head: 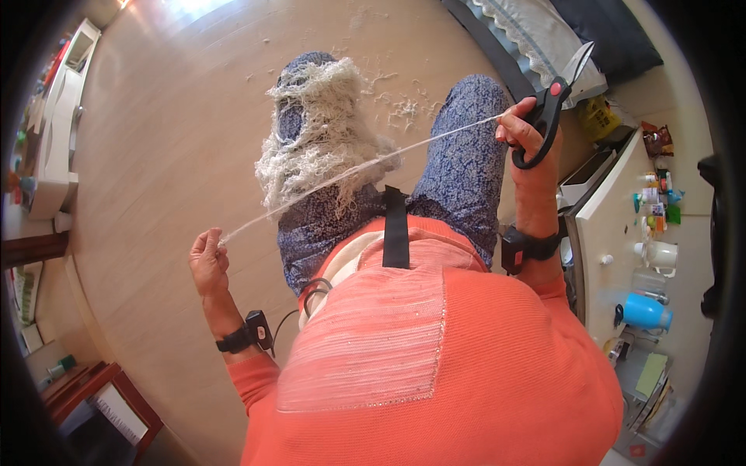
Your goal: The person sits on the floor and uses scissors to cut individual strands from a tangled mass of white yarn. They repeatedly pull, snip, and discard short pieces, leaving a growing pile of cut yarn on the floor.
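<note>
A white yarn strand (361, 167) is stretched taut across my lap between both hands. My left hand (211, 262) pinches its lower end, out over the floor at the left. At the right, my right hand (527, 137) pinches the other end between its fingers and also holds black-handled scissors (548, 116), whose blades point up and away. A shaggy mass of tangled off-white yarn (326, 145) lies over my knee and thigh on the left, with an opening through which my patterned trousers show.
Cut yarn scraps (406, 109) lie on the floor beyond my knees. A bed edge with lace-trimmed bedding (539, 49) is at the upper right. Right of me stands a table (606, 233) bearing a blue jug (646, 311) and a white mug (663, 255). White drawers (61, 116) stand far left.
</note>
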Available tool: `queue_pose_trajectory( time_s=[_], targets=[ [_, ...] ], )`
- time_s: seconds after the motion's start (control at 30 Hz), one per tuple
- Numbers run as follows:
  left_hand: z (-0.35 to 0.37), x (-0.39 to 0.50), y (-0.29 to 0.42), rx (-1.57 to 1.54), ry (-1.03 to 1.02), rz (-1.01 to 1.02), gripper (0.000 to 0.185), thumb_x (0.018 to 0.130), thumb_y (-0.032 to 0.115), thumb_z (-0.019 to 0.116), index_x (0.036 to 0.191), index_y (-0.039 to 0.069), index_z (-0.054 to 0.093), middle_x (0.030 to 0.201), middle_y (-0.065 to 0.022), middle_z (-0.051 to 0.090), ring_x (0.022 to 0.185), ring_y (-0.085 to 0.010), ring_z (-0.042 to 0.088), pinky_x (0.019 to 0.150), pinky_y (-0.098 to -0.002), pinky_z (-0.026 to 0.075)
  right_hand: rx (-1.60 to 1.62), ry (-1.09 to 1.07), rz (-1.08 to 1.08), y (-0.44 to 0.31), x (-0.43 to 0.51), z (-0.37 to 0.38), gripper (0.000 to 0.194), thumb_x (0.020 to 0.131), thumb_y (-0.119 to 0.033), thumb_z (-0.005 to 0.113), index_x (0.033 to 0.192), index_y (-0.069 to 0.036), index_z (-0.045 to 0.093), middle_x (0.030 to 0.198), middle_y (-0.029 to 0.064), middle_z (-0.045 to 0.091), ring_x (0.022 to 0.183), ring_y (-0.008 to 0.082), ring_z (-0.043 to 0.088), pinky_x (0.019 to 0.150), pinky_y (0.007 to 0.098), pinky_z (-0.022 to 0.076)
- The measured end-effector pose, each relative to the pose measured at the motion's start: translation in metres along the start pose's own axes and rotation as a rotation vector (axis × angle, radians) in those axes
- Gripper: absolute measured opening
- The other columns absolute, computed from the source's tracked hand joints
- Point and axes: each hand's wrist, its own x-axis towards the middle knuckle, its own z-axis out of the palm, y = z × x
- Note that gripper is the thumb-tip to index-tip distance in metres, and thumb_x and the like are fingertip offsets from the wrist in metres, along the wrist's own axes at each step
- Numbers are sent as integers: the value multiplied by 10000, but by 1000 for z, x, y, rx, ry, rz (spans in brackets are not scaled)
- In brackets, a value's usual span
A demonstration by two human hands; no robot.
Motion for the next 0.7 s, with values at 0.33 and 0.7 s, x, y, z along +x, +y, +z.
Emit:
queue_pose_trajectory(
  time_s=[0.33, 0.7],
  targets=[
    [84, -18, 58, 1255, 146, 1013, 285, 891, 96, 704, 1168, 31, 687, 890, -66, 680, 820, -138, 652, 731, -248, 507, 3, -155, 153, 14, 6, -33, 191, 781, -80, 724, 927, -20, 615, 792, 60, 647, 692, 130, 625, 666, 257, 501],
    [355, -86, 139, 369, -1068, 247, 229, 937, 180, 691, 1066, -9, 710, 972, -45, 710, 924, -108, 631, 840, -255, 483, 191, -217, 164, 9, 23, -9, 241, 778, -71, 738, 982, -12, 625, 833, 71, 657, 694, 131, 638, 661, 260, 533]
  ],
)
